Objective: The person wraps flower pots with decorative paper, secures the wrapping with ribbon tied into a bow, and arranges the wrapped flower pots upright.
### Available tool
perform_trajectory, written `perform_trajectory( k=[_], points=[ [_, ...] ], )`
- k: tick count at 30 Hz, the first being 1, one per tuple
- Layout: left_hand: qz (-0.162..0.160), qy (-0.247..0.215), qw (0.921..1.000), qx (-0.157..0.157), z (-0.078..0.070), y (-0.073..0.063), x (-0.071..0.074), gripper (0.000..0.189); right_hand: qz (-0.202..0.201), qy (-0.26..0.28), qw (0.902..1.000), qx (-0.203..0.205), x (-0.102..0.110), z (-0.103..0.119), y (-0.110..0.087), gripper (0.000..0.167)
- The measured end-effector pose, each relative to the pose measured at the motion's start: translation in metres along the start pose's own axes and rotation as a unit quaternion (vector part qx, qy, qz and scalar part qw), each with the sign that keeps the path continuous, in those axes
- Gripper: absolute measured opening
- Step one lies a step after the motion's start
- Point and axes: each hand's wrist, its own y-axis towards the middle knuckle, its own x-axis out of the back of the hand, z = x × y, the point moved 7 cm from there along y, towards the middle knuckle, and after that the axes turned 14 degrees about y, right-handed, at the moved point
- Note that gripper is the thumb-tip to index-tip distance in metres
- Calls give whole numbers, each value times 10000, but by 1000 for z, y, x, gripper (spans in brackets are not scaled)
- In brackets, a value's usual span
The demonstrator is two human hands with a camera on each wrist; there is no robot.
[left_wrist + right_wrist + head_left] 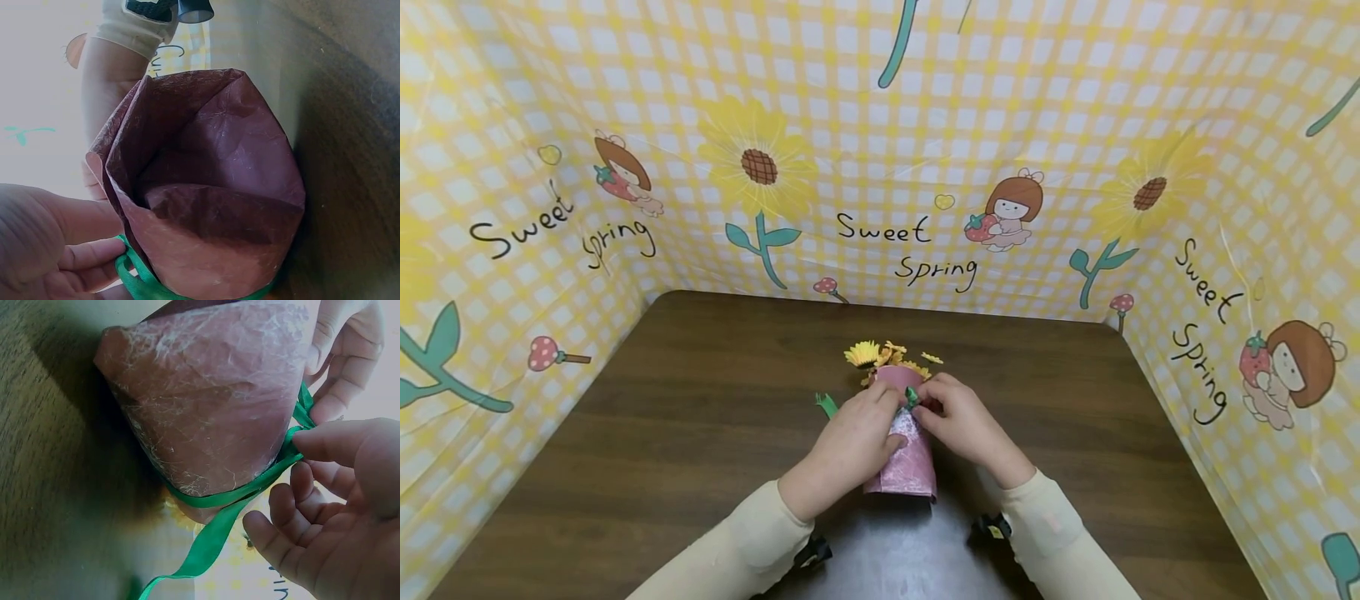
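A bouquet wrapped in pink paper (901, 468) lies on the table, its yellow flowers (862, 354) pointing away from me. Green ribbon (212, 499) runs round the wrapper, with its ends gathered on the upper side. My right hand (962, 421) pinches the ribbon between thumb and fingertips at the gathered spot. From the other side my left hand (859, 437) lies over the wrapper, its thumb and finger pinching a loop of the ribbon (129, 265). In the left wrist view the wrapper's open lower end (212, 150) looks hollow and creased; the flower stems are hidden.
The dark wooden table (700, 467) spreads round the bouquet. A yellow checked cloth (880, 150) printed with flowers and lettering walls the back and both sides. Black straps (992, 527) with small devices sit at the wrists.
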Motion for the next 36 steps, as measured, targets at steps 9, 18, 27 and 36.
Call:
perform_trajectory(
  k=[9, 18, 27, 36],
  points=[
    [-65, 103, 9999, -92, -1, -1, 1, 44, 318, 143, 9992, -219, -7, -4, -1, 4],
    [-125, 246, 9995, -148, -2, -2, 0, 38, 345, 149, 9991, -200, -11, -9, 0, 17],
    [-142, 259, 9995, -141, -1, -2, 2, 42, -84, -597, 9979, -235, -7, -2, 1, 7],
    [-9, 155, 9999, -75, 1, -2, 0, 42, -664, -1227, 9890, -481, 5, 5, -2, 8]
  ],
)
